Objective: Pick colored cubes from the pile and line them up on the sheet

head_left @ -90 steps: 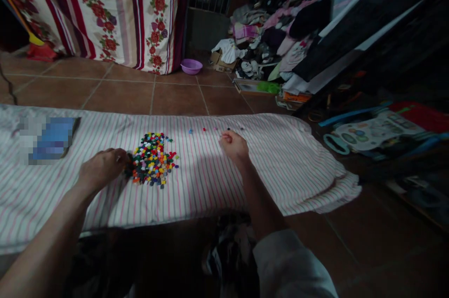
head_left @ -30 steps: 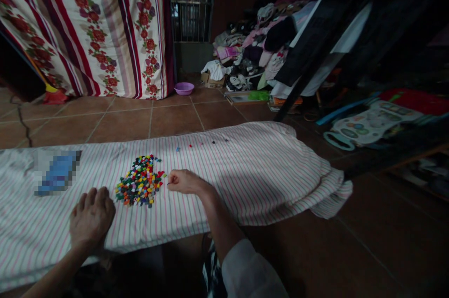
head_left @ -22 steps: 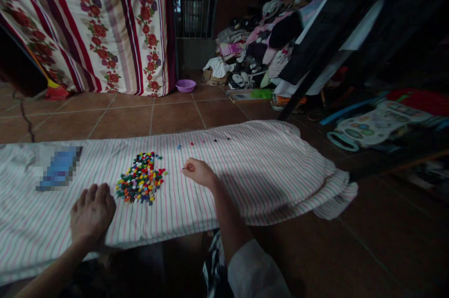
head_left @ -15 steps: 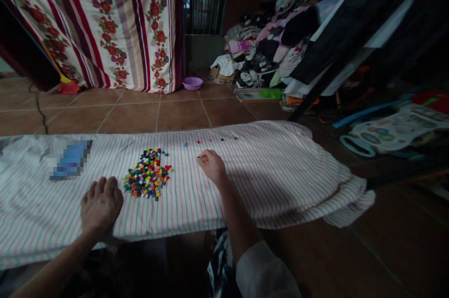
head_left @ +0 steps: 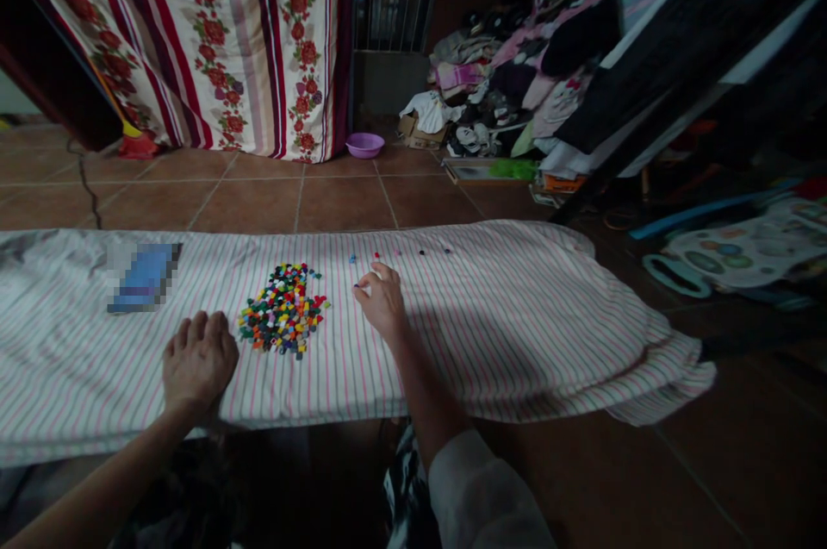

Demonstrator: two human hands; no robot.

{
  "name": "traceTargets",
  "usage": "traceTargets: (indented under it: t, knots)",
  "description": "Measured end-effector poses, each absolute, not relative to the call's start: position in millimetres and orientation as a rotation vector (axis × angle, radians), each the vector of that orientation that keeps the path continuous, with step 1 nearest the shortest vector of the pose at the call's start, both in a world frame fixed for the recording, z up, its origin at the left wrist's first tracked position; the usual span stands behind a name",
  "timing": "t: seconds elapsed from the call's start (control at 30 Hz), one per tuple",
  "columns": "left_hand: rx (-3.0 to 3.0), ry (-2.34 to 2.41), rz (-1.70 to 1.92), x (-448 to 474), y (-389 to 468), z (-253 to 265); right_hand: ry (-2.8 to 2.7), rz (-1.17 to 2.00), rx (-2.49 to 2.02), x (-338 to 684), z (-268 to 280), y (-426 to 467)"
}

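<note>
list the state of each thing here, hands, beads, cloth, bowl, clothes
left hand: flat, palm down on the cloth, holding nothing
right hand: fingers pinched at a tiny piece by the row; too small to tell if gripped
bead pile: heaped, mixed colours, between the hands
row of single beads: spaced in a line
striped cloth: spread flat, right end rumpled
purple bowl: upright on the floor
clothes heap: unfolded, piled
</note>
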State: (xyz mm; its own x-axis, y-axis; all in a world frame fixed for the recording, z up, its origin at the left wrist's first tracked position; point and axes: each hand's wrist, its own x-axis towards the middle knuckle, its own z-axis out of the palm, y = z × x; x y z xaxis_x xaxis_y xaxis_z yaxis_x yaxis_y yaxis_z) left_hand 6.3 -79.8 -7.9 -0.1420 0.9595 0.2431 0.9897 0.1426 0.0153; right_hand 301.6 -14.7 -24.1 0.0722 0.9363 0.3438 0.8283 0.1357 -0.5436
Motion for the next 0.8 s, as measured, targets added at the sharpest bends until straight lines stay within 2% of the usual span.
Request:
traceTargets:
  t: [0.5, 0.8]
  knots:
    - [-1.908, -2.205, -0.235, 1, -78, -16, -1.773, 0.148, -1.914, 287, -28, -13]
    - [-1.908, -2.229, -0.234, 2, -78, -14, -1.756, 0.212, -2.023, 286, -21, -11]
